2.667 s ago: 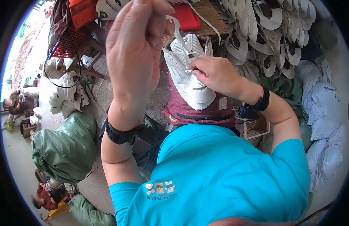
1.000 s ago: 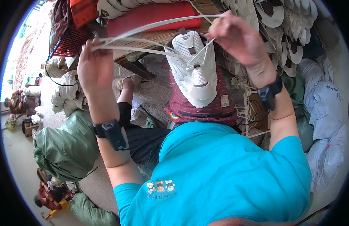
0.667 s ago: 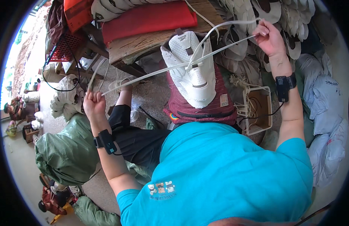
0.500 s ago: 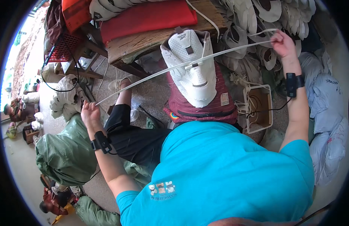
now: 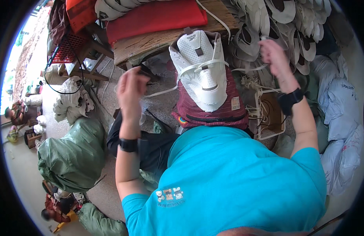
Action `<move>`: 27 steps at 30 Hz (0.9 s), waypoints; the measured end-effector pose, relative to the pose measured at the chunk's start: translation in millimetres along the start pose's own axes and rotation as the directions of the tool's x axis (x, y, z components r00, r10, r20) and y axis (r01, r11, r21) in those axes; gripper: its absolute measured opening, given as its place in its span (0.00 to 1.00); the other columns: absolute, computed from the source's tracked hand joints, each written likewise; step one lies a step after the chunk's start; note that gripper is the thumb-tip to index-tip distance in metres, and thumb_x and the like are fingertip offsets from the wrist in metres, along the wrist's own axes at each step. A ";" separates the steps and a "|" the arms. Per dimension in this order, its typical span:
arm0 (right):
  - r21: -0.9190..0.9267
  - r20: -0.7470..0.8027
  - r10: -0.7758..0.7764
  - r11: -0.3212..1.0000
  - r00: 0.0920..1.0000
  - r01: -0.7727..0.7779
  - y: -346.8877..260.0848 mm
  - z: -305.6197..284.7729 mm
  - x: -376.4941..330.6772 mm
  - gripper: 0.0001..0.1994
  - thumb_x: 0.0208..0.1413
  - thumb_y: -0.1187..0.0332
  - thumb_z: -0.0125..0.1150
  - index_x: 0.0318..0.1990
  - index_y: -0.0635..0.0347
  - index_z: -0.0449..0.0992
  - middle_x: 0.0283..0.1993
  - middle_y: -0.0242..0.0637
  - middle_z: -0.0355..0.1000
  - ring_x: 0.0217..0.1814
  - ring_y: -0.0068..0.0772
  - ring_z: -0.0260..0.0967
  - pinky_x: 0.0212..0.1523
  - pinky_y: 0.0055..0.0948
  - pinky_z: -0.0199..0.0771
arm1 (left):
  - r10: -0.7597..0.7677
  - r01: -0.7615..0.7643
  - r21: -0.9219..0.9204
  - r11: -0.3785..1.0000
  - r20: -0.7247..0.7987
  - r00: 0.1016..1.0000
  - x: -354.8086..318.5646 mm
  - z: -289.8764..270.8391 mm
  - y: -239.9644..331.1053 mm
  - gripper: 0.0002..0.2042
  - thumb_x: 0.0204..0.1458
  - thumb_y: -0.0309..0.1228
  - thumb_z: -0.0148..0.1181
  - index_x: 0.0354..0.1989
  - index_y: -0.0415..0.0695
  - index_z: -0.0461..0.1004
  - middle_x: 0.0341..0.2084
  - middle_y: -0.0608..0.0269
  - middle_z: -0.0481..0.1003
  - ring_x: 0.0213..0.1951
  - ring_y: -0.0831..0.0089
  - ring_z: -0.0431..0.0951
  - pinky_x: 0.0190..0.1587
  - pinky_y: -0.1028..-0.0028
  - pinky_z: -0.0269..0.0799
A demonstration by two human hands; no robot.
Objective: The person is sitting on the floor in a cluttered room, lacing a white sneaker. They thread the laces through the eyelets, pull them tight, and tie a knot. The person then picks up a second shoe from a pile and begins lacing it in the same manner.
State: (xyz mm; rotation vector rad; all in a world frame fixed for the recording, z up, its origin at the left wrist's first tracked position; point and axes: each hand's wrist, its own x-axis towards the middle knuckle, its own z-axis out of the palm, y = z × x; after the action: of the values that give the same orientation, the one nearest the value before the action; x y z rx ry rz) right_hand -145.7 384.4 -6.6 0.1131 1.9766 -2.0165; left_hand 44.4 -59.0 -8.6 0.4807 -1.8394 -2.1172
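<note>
A white shoe upper [image 5: 207,92] rests on the maroon striped cloth [image 5: 184,100] in front of me, its tongue toward the bench. Through its lowest eyelets runs a white shoelace [image 5: 162,93], now slack, with a part curving out on each side. My left hand [image 5: 131,88] is raised left of the upper, fingers curled; the lace leads to it, its end hidden there. On the right, my right hand [image 5: 274,57] is closed, slightly blurred, with a bit of lace showing at the fingertips.
A wooden bench [image 5: 150,49] holding a red roll [image 5: 158,21] stands ahead. Stacked shoe uppers [image 5: 284,23] hang at the far right, above a white basket [image 5: 283,128] of laces. White sacks [image 5: 341,106] line the right; a green sack [image 5: 74,153] lies left. People [image 5: 58,210] sit farther left.
Both hands have come inward from wide apart, the left one also rising toward the bench. The lace, stretched straight across the upper before, has gone slack and curved.
</note>
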 end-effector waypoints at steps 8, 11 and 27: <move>-0.252 0.425 0.029 0.964 0.905 0.088 -7.2 119.3 -47.9 0.10 0.68 0.64 0.49 0.42 0.60 0.74 0.29 0.21 0.66 0.28 0.09 0.58 0.27 0.14 0.57 | -0.112 0.099 0.061 0.993 0.288 0.951 -25.8 93.5 -7.7 0.12 0.66 0.35 0.53 0.42 0.39 0.76 0.25 0.74 0.74 0.21 0.89 0.65 0.23 0.85 0.57; -0.290 0.458 -0.005 0.945 0.889 0.154 -13.9 120.7 -50.8 0.11 0.68 0.63 0.50 0.40 0.60 0.75 0.27 0.18 0.63 0.27 0.09 0.53 0.28 0.14 0.53 | -0.160 0.138 0.096 0.986 0.276 0.948 -28.8 94.4 -10.0 0.12 0.65 0.36 0.55 0.39 0.39 0.76 0.20 0.78 0.68 0.20 0.90 0.60 0.21 0.85 0.52; -0.242 0.477 -0.148 0.925 0.866 0.292 -9.5 124.1 -55.8 0.11 0.68 0.65 0.53 0.40 0.62 0.78 0.36 0.24 0.74 0.40 0.16 0.68 0.47 0.20 0.69 | 0.171 -0.373 0.615 0.695 0.363 0.916 -9.5 104.3 4.5 0.08 0.55 0.30 0.61 0.29 0.37 0.73 0.19 0.58 0.71 0.24 0.60 0.73 0.30 0.64 0.70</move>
State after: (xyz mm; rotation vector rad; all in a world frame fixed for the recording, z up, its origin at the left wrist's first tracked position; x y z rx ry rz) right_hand -75.4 271.3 23.0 -0.6293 2.0203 -1.6251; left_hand 7.7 37.5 9.6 0.0197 -2.6478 -1.3058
